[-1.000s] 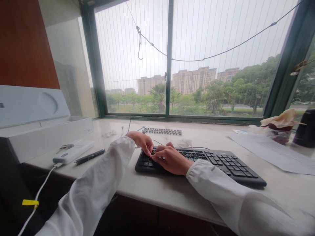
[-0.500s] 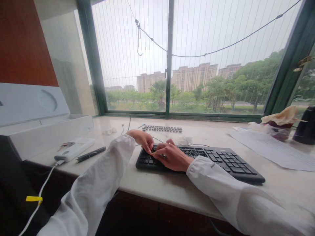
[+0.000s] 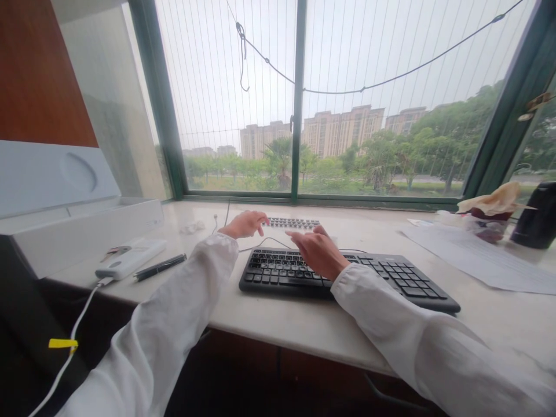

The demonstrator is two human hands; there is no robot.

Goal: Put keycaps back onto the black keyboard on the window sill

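Observation:
A black keyboard (image 3: pixel 282 280) lies on the table, part of its upper left area showing bare key sockets where caps are off. Over the keyboard's middle hovers my right hand (image 3: pixel 320 250), fingers stretched out to the left and nothing visible in them. My left hand (image 3: pixel 245 225) is behind the keyboard's left part, its fingers apart and slightly bent. Its fingertips reach the left end of the rows of loose keycaps (image 3: pixel 295 223), partly covering them. Whether they touch a cap I cannot make out.
On the left are a black pen (image 3: pixel 160 267), a white power bank (image 3: pixel 130 258) with a cable, and an open white box (image 3: pixel 87 229). Paper sheets (image 3: pixel 482 258) and a dark bottle (image 3: pixel 536 215) stand at the right. A window (image 3: pixel 295 116) rises behind the table.
Both hands have come away from the keyboard's left keys. The left moved back to the loose keycaps; the right lifted and shifted right, its fingers straightening.

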